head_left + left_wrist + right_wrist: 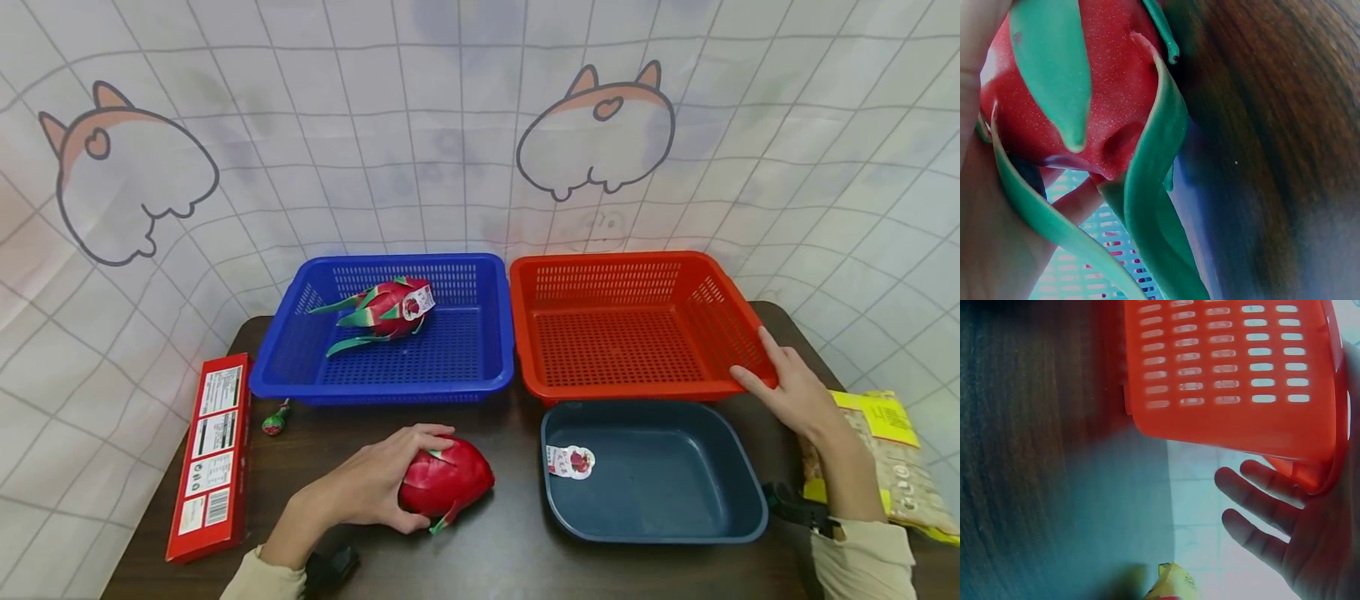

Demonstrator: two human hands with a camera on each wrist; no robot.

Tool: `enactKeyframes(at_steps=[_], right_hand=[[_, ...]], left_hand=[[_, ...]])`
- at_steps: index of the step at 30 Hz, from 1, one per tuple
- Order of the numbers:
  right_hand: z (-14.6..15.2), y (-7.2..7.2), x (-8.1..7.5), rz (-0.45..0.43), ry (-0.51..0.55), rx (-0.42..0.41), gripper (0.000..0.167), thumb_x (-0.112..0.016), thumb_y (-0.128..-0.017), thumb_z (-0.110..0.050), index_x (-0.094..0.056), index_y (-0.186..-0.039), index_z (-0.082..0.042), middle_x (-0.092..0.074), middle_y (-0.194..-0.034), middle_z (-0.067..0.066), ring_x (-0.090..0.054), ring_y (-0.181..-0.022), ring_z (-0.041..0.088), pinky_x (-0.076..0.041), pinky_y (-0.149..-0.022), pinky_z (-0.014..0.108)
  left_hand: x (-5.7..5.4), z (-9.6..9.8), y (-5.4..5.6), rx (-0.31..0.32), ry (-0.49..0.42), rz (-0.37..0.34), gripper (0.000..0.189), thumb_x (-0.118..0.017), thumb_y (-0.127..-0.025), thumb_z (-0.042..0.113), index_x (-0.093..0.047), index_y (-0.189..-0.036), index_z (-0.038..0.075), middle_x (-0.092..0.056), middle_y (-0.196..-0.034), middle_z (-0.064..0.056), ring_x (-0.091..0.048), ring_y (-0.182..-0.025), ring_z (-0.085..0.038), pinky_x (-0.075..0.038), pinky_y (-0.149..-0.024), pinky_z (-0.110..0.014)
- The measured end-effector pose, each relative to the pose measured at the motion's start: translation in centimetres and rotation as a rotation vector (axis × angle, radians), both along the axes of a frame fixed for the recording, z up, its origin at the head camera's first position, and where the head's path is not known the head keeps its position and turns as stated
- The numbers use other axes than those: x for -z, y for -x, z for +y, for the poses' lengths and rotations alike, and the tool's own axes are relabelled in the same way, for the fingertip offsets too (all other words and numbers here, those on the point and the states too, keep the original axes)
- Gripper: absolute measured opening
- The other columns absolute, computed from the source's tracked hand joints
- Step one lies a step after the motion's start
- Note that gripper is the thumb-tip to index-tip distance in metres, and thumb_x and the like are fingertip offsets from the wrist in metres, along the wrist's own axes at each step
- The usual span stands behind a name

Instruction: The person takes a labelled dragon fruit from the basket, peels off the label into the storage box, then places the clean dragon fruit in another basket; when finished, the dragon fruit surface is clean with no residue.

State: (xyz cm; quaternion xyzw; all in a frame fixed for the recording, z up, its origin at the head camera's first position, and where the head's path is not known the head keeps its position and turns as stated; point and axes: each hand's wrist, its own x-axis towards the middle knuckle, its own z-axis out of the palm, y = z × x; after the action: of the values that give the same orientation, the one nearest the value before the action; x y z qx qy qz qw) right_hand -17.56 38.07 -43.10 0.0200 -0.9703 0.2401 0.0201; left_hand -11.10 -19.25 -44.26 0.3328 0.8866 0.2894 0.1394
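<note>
My left hand [375, 477] grips a red dragon fruit [450, 477] above the table, in front of the blue basket. The left wrist view shows its long green leaves [1154, 162] close up beside my fingers. At the right rim of the red basket [536, 333] rests my right hand [798, 392], thumb over the edge. In the right wrist view several straight fingers [1260, 494] reach out past the basket's outer corner. A second dragon fruit [392, 308] with a white label lies in the blue basket [382, 390].
A dark blue tub [652, 533] stands before the red basket, a sticker [572, 462] at its left wall. On the left lie a red box [212, 458] and a green lollipop [275, 419]. At the right edge is a yellow bag [892, 450].
</note>
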Motion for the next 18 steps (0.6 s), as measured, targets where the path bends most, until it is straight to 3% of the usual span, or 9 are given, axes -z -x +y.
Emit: enactKeyframes(at_steps=[10, 18], right_hand=[[0.04, 0.49, -0.13, 0.010, -0.069, 0.004, 0.089, -0.049, -0.093, -0.053, -0.003, -0.156, -0.011, -0.040, -0.129, 0.034, -0.045, -0.101, 0.045, -0.047, -0.071, 0.058], [0.25, 0.21, 0.43, 0.039, -0.103, 0.018, 0.088, -0.048, -0.093, -0.054, -0.005, -0.156, -0.011, -0.042, -0.128, 0.035, -0.047, -0.098, 0.045, -0.046, -0.070, 0.058]], left_hand=[[0.21, 0.11, -0.20, 0.000, -0.010, 0.027, 0.092, -0.085, -0.067, 0.043, -0.029, -0.139, 0.041, -0.038, -0.149, 0.012, -0.045, -0.129, -0.011, -0.056, -0.090, -0.036], [0.14, 0.60, -0.36, 0.060, 0.055, 0.173, 0.090, -0.082, -0.068, 0.044, -0.034, -0.143, 0.034, -0.041, -0.150, 0.003, -0.045, -0.131, -0.013, -0.057, -0.090, -0.039]])
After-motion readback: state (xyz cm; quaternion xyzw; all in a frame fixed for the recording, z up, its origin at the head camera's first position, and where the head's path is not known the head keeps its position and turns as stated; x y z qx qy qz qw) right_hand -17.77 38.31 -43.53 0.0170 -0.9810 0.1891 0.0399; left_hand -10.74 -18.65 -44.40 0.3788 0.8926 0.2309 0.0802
